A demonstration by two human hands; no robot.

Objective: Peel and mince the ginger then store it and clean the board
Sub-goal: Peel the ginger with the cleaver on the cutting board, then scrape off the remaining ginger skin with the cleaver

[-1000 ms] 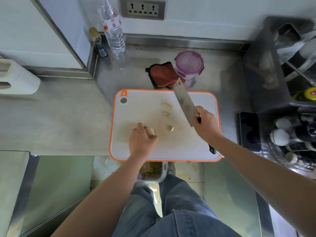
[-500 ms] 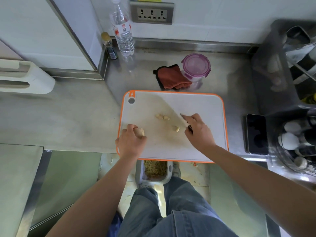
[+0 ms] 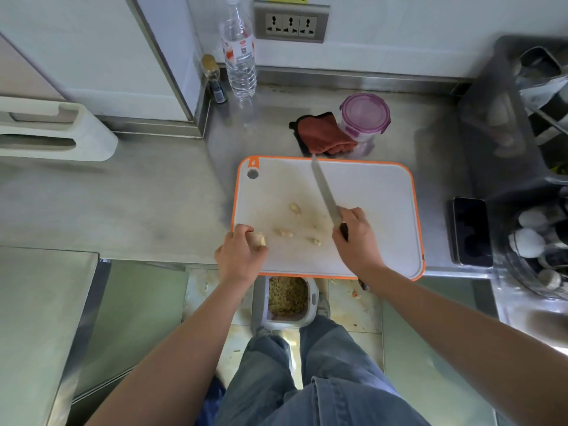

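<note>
A white cutting board (image 3: 375, 195) with an orange rim lies on the steel counter. Three small pale ginger pieces (image 3: 283, 232) lie on its left half. My left hand (image 3: 239, 256) grips a larger peeled ginger piece (image 3: 260, 238) at the board's near left edge. My right hand (image 3: 356, 241) grips the dark handle of a long knife (image 3: 325, 192); the blade points away toward the board's far edge, just right of the loose pieces. A lidded purple-rimmed container (image 3: 365, 116) stands behind the board beside a red cloth (image 3: 325, 135).
A water bottle (image 3: 239, 53) and a small dark bottle (image 3: 215, 79) stand at the back wall. A black phone (image 3: 470, 230) lies right of the board, with a dish rack (image 3: 534, 149) beyond. A bin of scraps (image 3: 287, 295) sits on the floor under the counter edge.
The knife blade, lowered among the pieces half a second ago, is raised and points away again. The loose ginger pieces have been shifted and spread. My left hand stays at the board's near left edge.
</note>
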